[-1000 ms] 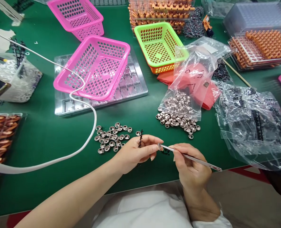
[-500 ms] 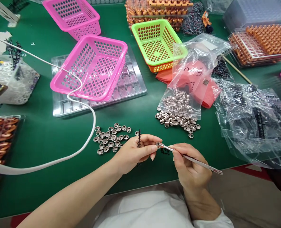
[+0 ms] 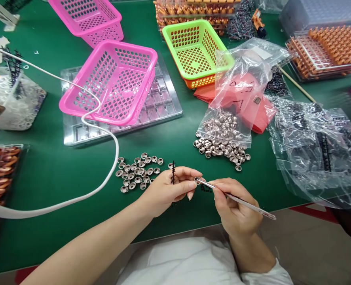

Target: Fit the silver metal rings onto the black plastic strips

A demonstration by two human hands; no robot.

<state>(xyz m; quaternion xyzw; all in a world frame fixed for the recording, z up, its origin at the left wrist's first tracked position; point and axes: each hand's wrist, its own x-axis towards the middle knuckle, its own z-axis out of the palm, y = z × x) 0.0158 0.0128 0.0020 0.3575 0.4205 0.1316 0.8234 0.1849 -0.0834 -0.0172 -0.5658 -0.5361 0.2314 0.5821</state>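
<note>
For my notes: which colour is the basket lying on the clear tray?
Pink basket, seen in the head view.

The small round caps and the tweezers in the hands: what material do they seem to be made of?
The small round caps look like bare metal: silvery, slightly pinkish, with bright glints. The tweezers in the right hand also seem metal, thin and polished. The comb-like strip in the left hand looks like matte black plastic, though that is less sure.
</note>
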